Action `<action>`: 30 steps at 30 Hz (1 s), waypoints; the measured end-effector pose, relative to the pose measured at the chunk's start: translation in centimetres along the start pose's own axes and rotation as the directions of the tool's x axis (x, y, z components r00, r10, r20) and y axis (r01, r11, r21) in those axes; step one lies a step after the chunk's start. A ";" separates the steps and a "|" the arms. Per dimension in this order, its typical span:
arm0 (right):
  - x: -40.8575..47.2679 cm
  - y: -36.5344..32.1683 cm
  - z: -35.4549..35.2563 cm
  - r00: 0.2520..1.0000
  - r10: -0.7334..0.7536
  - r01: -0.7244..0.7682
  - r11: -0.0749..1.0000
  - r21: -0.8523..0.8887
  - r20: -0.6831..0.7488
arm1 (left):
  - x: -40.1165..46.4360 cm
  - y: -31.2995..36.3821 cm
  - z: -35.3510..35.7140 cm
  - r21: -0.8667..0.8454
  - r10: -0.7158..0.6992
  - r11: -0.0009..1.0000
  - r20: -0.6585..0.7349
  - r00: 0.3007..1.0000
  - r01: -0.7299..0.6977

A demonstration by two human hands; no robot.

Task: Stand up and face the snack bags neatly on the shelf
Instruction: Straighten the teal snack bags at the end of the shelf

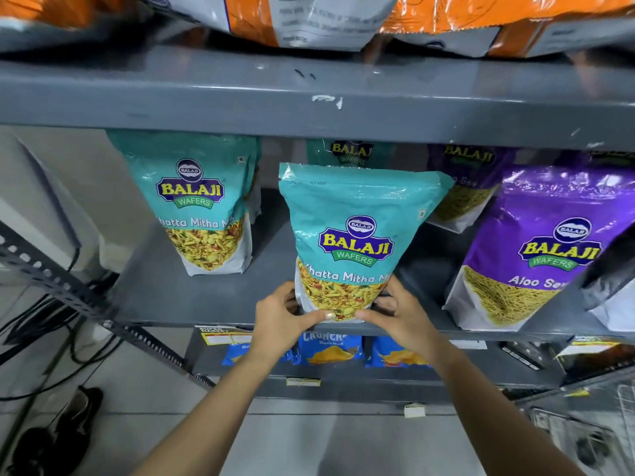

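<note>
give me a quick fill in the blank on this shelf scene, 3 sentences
1. Both hands grip the ____ end of the teal bag.
2. The bag at the right of the shelf, labelled Aloo Sev, is ____ in colour.
3. The left hand and right hand each press a ____ on the bag's front.

Missing words: bottom; purple; thumb

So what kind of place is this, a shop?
Probably a small shop or its stockroom: grey metal shelving stocked with branded snack bags, and price labels along a shelf edge. Loose cables suggest somewhere informal.
</note>
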State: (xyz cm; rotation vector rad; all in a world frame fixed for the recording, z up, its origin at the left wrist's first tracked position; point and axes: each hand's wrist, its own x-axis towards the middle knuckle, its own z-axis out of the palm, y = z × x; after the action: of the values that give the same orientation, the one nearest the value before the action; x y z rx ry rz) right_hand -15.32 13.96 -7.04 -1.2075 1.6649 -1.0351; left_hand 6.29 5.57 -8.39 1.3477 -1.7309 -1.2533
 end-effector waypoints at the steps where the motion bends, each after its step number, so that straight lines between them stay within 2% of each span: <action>1: -0.1 0.0 0.0 1.000 0.003 -0.003 1.000 0.000 0.001 | -0.1 0.0 0.0 -0.005 -0.001 1.000 0.002 1.000 0.001; 5: -0.4 -0.3 0.2 0.999 0.035 -0.035 0.999 -0.020 -0.011 | -0.2 0.2 -0.2 0.000 0.011 1.000 0.033 0.999 -0.011; 6: -0.7 -0.3 0.5 0.997 0.031 -0.032 0.999 -0.021 -0.066 | -0.3 0.3 -0.4 -0.006 0.013 1.000 0.049 0.999 -0.012; 8: -2.0 -0.4 1.4 0.961 0.011 -0.004 1.000 0.026 -0.276 | -0.6 0.3 -1.0 -0.059 0.000 0.998 0.061 0.998 0.003; 10: -3.9 -0.5 3.1 0.893 -0.030 0.057 0.997 0.047 -0.450 | -1.1 -0.4 -2.4 -0.158 -0.043 0.987 -0.023 0.999 0.039; 11: -4.9 -0.5 4.3 0.881 -0.072 0.091 0.996 0.018 -0.467 | -1.3 -0.9 -3.5 -0.199 -0.064 0.979 -0.104 0.993 0.043; 13: -6.0 -0.6 7.4 0.901 -0.198 0.179 0.980 -0.085 -0.386 | -1.7 -2.1 -6.3 -0.222 -0.069 0.975 -0.310 0.948 -0.001; 15: -5.9 -2.0 11.0 0.924 -0.338 0.312 0.937 -0.159 -0.177 | -1.7 -2.8 -9.8 -0.188 -0.061 0.981 -0.494 0.867 -0.038; 17: -4.2 -4.2 14.4 0.916 -0.399 0.401 0.897 -0.188 0.049 | -0.7 -3.8 -13.6 -0.166 -0.079 0.986 -0.571 0.817 -0.021; 19: -1.1 -6.1 17.4 0.922 -0.370 0.385 0.901 -0.200 0.109 | 1.2 -5.1 -16.8 -0.138 -0.101 0.990 -0.546 0.831 0.030; 21: 2.5 -7.8 19.7 0.958 -0.286 0.286 0.943 -0.170 0.027 | 3.2 -6.1 -19.0 -0.095 -0.113 0.992 -0.459 0.881 0.077; 24: 7.9 -9.4 20.9 0.993 -0.070 0.066 0.997 -0.041 -0.097 | 6.0 -6.5 -20.2 -0.084 -0.159 0.986 -0.258 0.953 0.142; 26: 10.8 -9.3 20.8 0.996 0.036 -0.036 0.999 -0.001 -0.082 | 7.6 -6.5 -20.3 -0.117 -0.132 0.986 -0.128 0.983 0.117; 28: 12.8 -8.6 20.8 0.997 0.062 -0.062 0.998 0.002 -0.049 | 8.5 -6.8 -20.0 -0.082 -0.061 0.995 -0.047 0.997 0.057; 30: 13.4 -7.7 21.0 0.998 0.063 -0.064 0.998 -0.017 -0.021 | 8.6 -7.0 -19.6 -0.102 -0.049 0.994 -0.068 0.997 0.042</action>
State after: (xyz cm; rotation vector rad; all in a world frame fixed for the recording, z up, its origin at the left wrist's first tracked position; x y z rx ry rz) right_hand 3.70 -3.76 -8.74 -1.1513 1.7204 -0.9987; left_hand 23.56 -8.88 -8.37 1.3628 -1.5765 -1.2849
